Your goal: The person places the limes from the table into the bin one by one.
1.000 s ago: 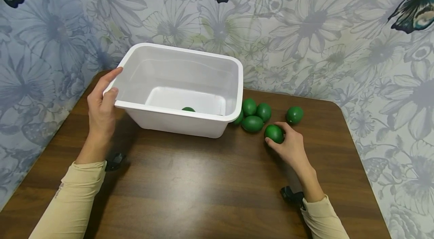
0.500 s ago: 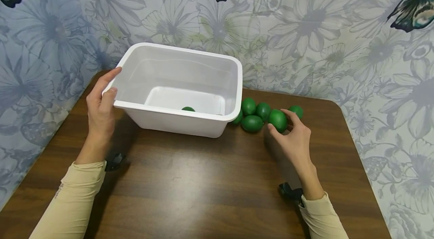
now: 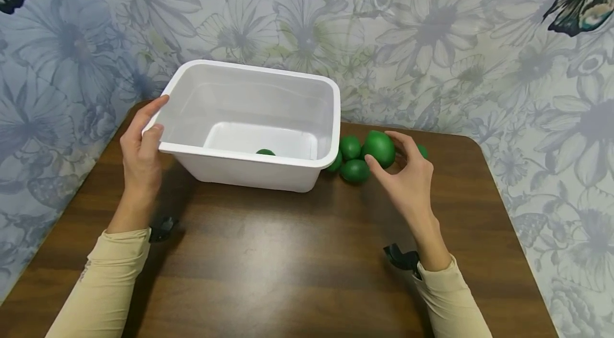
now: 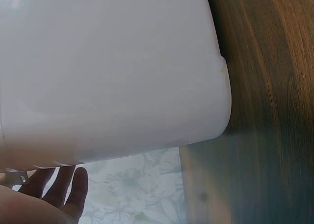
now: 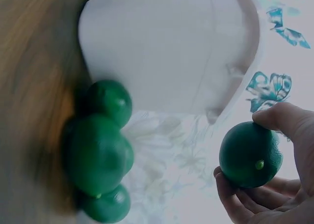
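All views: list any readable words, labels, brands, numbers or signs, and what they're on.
No readable text in any view.
Left sleeve: small dark marks, too small to tell if lettering.
White tub: none visible.
Green fruit in right hand: none visible.
Wall: butterflies and flowers only.

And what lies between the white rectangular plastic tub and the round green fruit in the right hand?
In the head view, a cluster of smooth green fruits on the brown wooden table lies between the tub and the held fruit.
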`<state>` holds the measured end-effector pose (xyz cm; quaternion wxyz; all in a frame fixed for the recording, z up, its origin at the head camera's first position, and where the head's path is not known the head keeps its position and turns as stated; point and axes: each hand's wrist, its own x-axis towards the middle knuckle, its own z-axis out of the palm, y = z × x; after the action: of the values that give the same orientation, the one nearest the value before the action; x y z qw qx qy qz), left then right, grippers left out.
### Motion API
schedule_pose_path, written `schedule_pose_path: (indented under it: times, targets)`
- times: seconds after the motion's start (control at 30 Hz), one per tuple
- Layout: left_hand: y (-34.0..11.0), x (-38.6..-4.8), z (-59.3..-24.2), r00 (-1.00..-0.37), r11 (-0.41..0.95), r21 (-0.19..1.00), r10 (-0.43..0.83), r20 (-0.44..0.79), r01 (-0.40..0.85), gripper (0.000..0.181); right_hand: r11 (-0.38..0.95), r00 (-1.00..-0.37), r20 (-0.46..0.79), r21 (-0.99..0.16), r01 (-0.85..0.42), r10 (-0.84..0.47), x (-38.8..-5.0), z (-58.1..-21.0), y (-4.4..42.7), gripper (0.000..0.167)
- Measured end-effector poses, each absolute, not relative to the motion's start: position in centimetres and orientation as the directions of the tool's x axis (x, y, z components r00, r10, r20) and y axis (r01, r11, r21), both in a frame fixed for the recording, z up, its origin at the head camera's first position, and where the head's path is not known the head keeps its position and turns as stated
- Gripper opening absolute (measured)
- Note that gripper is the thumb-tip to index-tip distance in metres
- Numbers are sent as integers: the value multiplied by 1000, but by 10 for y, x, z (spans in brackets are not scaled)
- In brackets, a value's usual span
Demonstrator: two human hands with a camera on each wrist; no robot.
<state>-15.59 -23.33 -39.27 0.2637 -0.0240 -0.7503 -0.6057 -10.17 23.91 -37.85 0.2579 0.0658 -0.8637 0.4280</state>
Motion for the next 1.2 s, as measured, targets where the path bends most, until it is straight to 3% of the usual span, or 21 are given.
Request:
schedule_pose_path:
  times: [0.23, 0.47, 0.73, 1.0, 1.2]
  targets:
    - [-236, -155, -397, -860, 275, 898, -292, 419, 344, 51, 564, -841, 537, -718, -409, 74, -107, -358, 213, 51]
    - [-236, -156, -396, -863, 277, 898, -284, 418, 343, 51, 505, -821, 570, -723, -473, 47, -113, -346, 186, 63]
    - [-234, -157, -399, -846, 247, 891, -297, 443, 381, 50, 446, -794, 606, -701, -557, -39, -125, -334, 153, 57]
    - [-231, -164, -398, -839, 212, 881, -276, 469, 423, 51, 520, -791, 606, -651, -553, -82, -131, -337, 145, 50]
    - [-233, -165, -395, -840, 207, 889, -297, 454, 408, 51, 543, -780, 589, -594, -594, -209, -135, -341, 136, 50]
